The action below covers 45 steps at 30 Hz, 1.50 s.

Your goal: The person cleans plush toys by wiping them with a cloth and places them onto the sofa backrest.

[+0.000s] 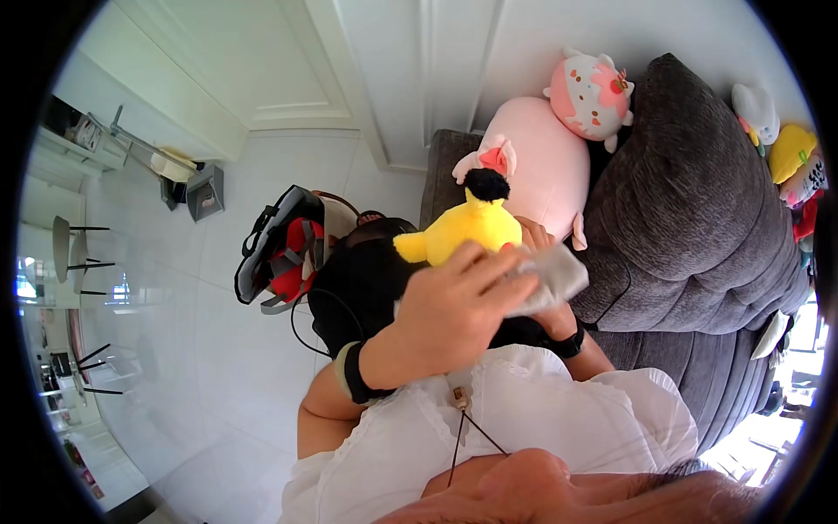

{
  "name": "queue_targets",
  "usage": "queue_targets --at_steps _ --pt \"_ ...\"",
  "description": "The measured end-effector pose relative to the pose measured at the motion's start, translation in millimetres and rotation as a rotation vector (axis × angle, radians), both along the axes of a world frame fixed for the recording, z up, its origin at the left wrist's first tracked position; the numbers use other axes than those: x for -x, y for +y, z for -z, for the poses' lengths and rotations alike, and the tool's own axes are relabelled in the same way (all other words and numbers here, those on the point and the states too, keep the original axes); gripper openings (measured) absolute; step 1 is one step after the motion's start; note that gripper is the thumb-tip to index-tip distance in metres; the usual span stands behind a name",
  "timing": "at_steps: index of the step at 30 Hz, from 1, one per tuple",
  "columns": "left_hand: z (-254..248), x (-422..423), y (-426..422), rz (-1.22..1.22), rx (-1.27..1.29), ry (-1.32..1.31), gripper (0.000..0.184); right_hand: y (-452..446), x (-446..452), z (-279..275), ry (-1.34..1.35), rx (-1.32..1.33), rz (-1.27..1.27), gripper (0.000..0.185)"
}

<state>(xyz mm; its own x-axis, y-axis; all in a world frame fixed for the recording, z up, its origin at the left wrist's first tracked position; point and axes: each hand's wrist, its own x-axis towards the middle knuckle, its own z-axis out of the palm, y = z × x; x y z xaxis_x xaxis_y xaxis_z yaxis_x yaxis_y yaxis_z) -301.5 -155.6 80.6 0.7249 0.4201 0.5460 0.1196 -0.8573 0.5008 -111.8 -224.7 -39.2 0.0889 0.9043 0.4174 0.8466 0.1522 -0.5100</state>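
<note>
A yellow plush toy [476,225] with a black tuft on top is in front of my chest. My right hand [552,316] is around its right side, fingertips showing at its edge, and appears to grip it. Much of that hand is hidden behind a blurred, light grey cloth-like piece [559,278]. From the left, my left hand [463,301] reaches across below the toy. Its fingers are bent over the near edge of the cloth-like piece and seem to hold it.
A pink pig plush [537,170], a pink-and-white plush [592,96] and a dark grey cushion [681,210] are on the grey sofa [646,349]. At the left, a black-and-red bag [284,249] stands on the tiled floor [218,349], with a grey dustpan [206,194] farther off.
</note>
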Motion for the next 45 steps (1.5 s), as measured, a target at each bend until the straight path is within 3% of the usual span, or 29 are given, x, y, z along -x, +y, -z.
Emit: queue_targets --at_steps 2,6,9,12,15,19,25,28,33,38,41,45 --pt "6 -9 5 -0.206 -0.168 -0.006 0.035 -2 4 -12 0.093 0.118 -0.045 0.068" --pt "13 -3 20 -0.312 -0.192 0.192 0.035 -4 6 -24 -0.077 0.101 0.091 0.072" --pt "14 14 36 -0.489 -0.270 0.278 0.031 -6 -1 -25 -0.071 0.074 0.096 0.077" --pt "7 29 53 -0.739 -0.291 0.255 0.038 -10 -6 -26 -0.069 0.076 0.131 0.079" --pt "-3 25 47 -0.619 -0.267 0.074 0.047 -9 -8 -22 -0.062 0.098 0.115 0.079" --pt "11 -3 13 -0.206 -0.259 0.074 0.042 -5 -4 -20 -0.066 0.121 0.050 0.078" --pt "35 12 54 -0.617 -0.168 0.182 0.042 -9 -6 -20 -0.046 0.133 0.073 0.077" --pt "25 23 56 -0.601 -0.020 0.099 0.042 -9 -5 -21 -0.025 0.132 0.077 0.078" --pt "43 12 42 -0.262 0.312 0.001 0.043 -4 -1 -22 -0.011 0.116 0.076 0.078" --pt "49 24 46 -0.162 0.335 0.105 0.041 -11 -5 -21 -0.030 0.098 0.078 0.076" --pt "50 31 45 -0.193 0.348 0.293 0.032 -11 -7 -21 -0.063 0.071 0.124 0.075" --pt "62 37 38 -0.340 0.202 0.464 0.033 -8 -10 -22 -0.088 0.021 0.166 0.074"
